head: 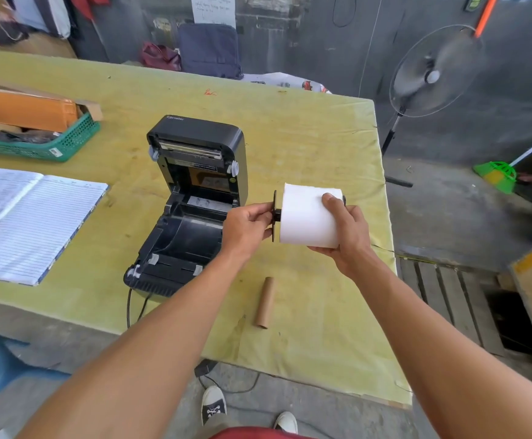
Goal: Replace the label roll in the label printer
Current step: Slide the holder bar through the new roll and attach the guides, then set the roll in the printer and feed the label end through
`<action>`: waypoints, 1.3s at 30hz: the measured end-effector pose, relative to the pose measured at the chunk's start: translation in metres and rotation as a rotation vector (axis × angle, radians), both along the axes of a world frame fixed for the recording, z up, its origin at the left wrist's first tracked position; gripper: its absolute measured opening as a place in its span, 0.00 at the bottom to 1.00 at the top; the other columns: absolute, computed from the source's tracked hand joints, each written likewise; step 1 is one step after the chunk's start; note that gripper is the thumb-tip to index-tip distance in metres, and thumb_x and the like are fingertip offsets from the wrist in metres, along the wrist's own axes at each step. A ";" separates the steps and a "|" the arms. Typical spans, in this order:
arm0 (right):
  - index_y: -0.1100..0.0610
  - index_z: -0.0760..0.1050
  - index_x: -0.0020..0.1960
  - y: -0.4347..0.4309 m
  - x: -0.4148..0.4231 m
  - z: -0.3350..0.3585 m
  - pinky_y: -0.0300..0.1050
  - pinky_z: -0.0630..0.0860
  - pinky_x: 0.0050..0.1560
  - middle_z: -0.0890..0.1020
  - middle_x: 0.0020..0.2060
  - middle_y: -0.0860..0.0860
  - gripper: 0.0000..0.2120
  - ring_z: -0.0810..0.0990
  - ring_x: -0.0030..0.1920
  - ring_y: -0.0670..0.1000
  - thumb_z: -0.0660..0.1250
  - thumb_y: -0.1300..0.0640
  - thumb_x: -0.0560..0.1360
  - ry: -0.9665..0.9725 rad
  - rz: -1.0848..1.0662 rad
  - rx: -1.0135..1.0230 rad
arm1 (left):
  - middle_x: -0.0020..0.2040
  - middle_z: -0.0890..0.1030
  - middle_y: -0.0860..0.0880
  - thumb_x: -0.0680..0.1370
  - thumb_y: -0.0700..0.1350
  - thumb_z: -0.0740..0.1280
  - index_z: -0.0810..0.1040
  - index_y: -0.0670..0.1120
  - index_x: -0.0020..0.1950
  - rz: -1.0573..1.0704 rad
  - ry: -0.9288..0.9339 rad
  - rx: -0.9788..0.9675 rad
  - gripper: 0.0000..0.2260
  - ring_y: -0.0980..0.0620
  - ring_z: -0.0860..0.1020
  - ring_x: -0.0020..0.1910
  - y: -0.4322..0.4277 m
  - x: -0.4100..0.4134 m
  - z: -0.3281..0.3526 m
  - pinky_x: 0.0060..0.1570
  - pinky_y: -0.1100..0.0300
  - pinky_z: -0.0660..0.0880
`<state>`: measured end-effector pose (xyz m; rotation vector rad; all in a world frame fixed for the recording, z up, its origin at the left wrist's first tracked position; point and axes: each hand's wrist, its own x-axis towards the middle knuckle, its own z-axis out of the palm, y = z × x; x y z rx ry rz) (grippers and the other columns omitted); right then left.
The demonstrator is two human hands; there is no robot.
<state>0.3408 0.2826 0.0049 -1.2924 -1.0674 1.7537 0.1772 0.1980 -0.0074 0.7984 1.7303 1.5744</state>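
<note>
Above table point(290, 128), right fingers point(321, 250) seemingly cradle label roll point(302, 217).

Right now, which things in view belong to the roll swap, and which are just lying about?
In the job: open label printer; white label roll, held by the right hand; black spindle, pinched by the left hand; empty cardboard core.
Lying about: open ledger; green basket; standing fan.

We're in a packing workshop, folks: bare concrete wall point(305, 52), a cloth-covered bench point(305, 128) carrying a label printer point(191, 198), an open ledger point(30, 223) and a green basket point(68, 144) of boxes point(20, 110), a pedestal fan point(432, 74) beside it, wooden pallet point(438, 299) on the floor.
</note>
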 end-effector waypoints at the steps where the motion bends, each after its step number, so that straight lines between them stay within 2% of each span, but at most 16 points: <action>1: 0.52 0.70 0.52 -0.001 0.000 0.002 0.63 0.84 0.43 0.81 0.55 0.53 0.24 0.83 0.53 0.59 0.75 0.40 0.66 0.003 0.007 0.002 | 0.52 0.85 0.52 0.79 0.34 0.66 0.81 0.42 0.61 -0.006 -0.030 -0.001 0.12 0.56 0.84 0.48 -0.001 -0.002 0.003 0.44 0.62 0.81; 4: 0.53 0.70 0.53 -0.007 -0.002 0.005 0.63 0.84 0.43 0.81 0.56 0.54 0.25 0.83 0.54 0.59 0.75 0.40 0.66 0.016 0.005 -0.003 | 0.46 0.85 0.58 0.78 0.33 0.66 0.82 0.42 0.60 -0.010 -0.056 0.012 0.12 0.56 0.84 0.48 -0.005 -0.003 0.008 0.43 0.62 0.81; 10: 0.54 0.70 0.54 -0.018 -0.001 0.005 0.62 0.84 0.43 0.81 0.56 0.55 0.26 0.84 0.53 0.59 0.74 0.40 0.66 0.015 -0.002 -0.013 | 0.53 0.85 0.48 0.75 0.34 0.71 0.83 0.42 0.58 -0.023 0.023 0.021 0.13 0.53 0.84 0.48 -0.018 0.003 0.013 0.48 0.59 0.81; 13: 0.54 0.70 0.54 -0.025 -0.001 0.004 0.59 0.84 0.41 0.81 0.56 0.55 0.27 0.84 0.53 0.59 0.75 0.39 0.66 0.023 0.002 -0.013 | 0.52 0.85 0.49 0.76 0.35 0.71 0.82 0.42 0.59 -0.053 0.024 -0.005 0.13 0.55 0.84 0.48 -0.024 0.001 0.016 0.48 0.61 0.81; 16: 0.53 0.71 0.54 -0.033 -0.005 0.006 0.57 0.84 0.39 0.82 0.54 0.54 0.26 0.84 0.52 0.59 0.75 0.39 0.65 0.019 -0.007 0.004 | 0.46 0.85 0.53 0.78 0.36 0.68 0.83 0.40 0.57 -0.051 0.006 0.002 0.10 0.56 0.84 0.45 -0.032 0.003 0.021 0.43 0.62 0.81; 18: 0.53 0.70 0.52 -0.039 -0.010 0.007 0.57 0.85 0.39 0.82 0.54 0.54 0.27 0.84 0.51 0.58 0.75 0.38 0.63 -0.010 -0.015 0.025 | 0.43 0.86 0.47 0.77 0.43 0.68 0.85 0.39 0.48 -0.042 0.008 0.009 0.09 0.50 0.84 0.46 -0.039 0.003 0.022 0.46 0.52 0.83; 20: 0.53 0.69 0.50 -0.046 -0.017 0.009 0.58 0.85 0.40 0.82 0.53 0.53 0.28 0.84 0.51 0.57 0.74 0.37 0.62 -0.026 -0.016 0.048 | 0.43 0.84 0.40 0.74 0.52 0.68 0.84 0.38 0.42 -0.065 0.051 0.014 0.17 0.43 0.83 0.47 -0.047 -0.001 0.022 0.50 0.40 0.80; 24: 0.52 0.64 0.49 -0.065 -0.041 0.012 0.60 0.85 0.43 0.80 0.49 0.51 0.27 0.83 0.47 0.55 0.74 0.37 0.66 -0.050 0.004 0.093 | 0.40 0.85 0.48 0.71 0.60 0.68 0.86 0.51 0.41 -0.087 0.206 0.006 0.14 0.45 0.83 0.44 -0.068 -0.022 0.021 0.46 0.41 0.81; 26: 0.53 0.64 0.50 -0.079 -0.057 0.013 0.60 0.84 0.45 0.80 0.50 0.51 0.27 0.83 0.47 0.54 0.73 0.37 0.67 -0.043 0.014 0.102 | 0.39 0.85 0.47 0.70 0.61 0.68 0.85 0.49 0.40 -0.080 0.243 0.014 0.16 0.44 0.82 0.43 -0.079 -0.039 0.022 0.44 0.44 0.81; 28: 0.55 0.66 0.55 -0.096 -0.077 0.013 0.61 0.84 0.47 0.79 0.53 0.52 0.28 0.82 0.50 0.55 0.72 0.37 0.70 -0.006 0.032 0.087 | 0.42 0.85 0.44 0.70 0.60 0.68 0.85 0.46 0.41 -0.081 0.230 0.018 0.17 0.41 0.82 0.45 -0.093 -0.062 0.022 0.47 0.40 0.80; 30: 0.57 0.66 0.62 -0.115 -0.099 0.013 0.56 0.85 0.43 0.79 0.55 0.52 0.29 0.82 0.52 0.54 0.70 0.39 0.73 0.055 0.062 0.083 | 0.45 0.84 0.40 0.69 0.60 0.68 0.84 0.42 0.41 -0.063 0.211 0.018 0.21 0.37 0.81 0.48 -0.108 -0.090 0.024 0.49 0.36 0.79; 32: 0.57 0.66 0.64 -0.134 -0.121 0.015 0.51 0.84 0.39 0.78 0.54 0.52 0.26 0.82 0.51 0.53 0.69 0.42 0.75 0.071 0.091 0.111 | 0.47 0.83 0.36 0.67 0.61 0.69 0.83 0.36 0.42 -0.048 0.189 0.025 0.26 0.34 0.80 0.49 -0.122 -0.119 0.025 0.51 0.34 0.78; 33: 0.57 0.66 0.64 -0.141 -0.131 0.015 0.52 0.84 0.40 0.79 0.54 0.52 0.26 0.82 0.51 0.53 0.69 0.42 0.76 0.064 0.095 0.119 | 0.48 0.83 0.35 0.67 0.61 0.69 0.82 0.34 0.43 -0.054 0.187 0.024 0.28 0.34 0.80 0.49 -0.127 -0.132 0.027 0.51 0.34 0.77; 35: 0.57 0.67 0.64 -0.155 -0.149 0.016 0.55 0.84 0.43 0.80 0.53 0.52 0.26 0.83 0.51 0.55 0.68 0.41 0.76 0.025 0.078 0.123 | 0.46 0.85 0.39 0.68 0.61 0.70 0.84 0.36 0.42 -0.092 0.207 0.009 0.25 0.36 0.82 0.47 -0.136 -0.156 0.030 0.50 0.36 0.79; 37: 0.56 0.68 0.63 -0.166 -0.163 0.016 0.49 0.82 0.38 0.81 0.52 0.51 0.25 0.83 0.50 0.54 0.67 0.40 0.76 -0.043 0.055 0.141 | 0.42 0.86 0.47 0.68 0.61 0.70 0.85 0.43 0.38 -0.116 0.253 -0.018 0.20 0.43 0.84 0.45 -0.140 -0.174 0.032 0.50 0.42 0.80; 39: 0.56 0.70 0.61 -0.173 -0.173 0.015 0.49 0.82 0.41 0.81 0.52 0.52 0.24 0.83 0.48 0.54 0.66 0.39 0.77 -0.124 0.033 0.176 | 0.37 0.81 0.51 0.70 0.60 0.70 0.85 0.43 0.38 -0.135 0.308 -0.049 0.19 0.51 0.82 0.39 -0.144 -0.186 0.033 0.51 0.49 0.80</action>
